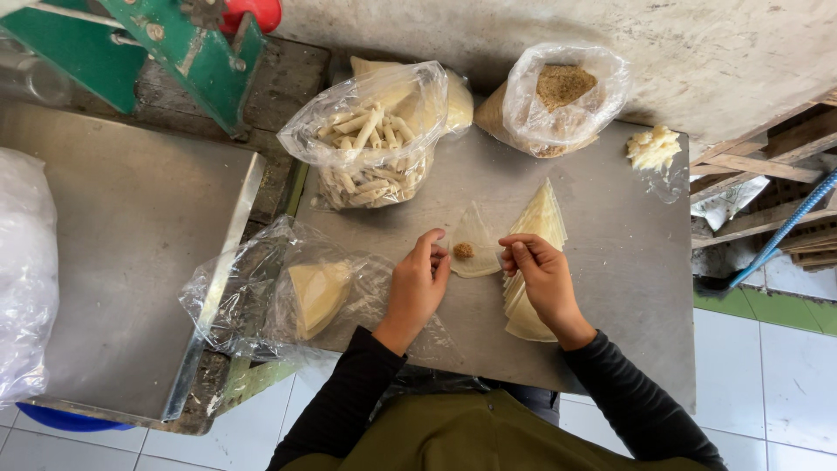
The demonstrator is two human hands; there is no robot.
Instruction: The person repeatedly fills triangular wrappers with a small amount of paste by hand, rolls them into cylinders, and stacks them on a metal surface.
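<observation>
A thin triangular pastry wrapper lies flat on the metal table with a small brown lump of filling on it. My left hand rests at the wrapper's left edge, fingers touching its corner. My right hand is at the wrapper's right edge with fingertips pinched together, over a fanned stack of triangular wrappers. Whether it grips anything is unclear.
A plastic bag of rolled pastry sticks and a bag of brown filling stand at the back. A pale dough lump sits far right. Crumpled plastic with more wrappers lies left, beside a steel tray.
</observation>
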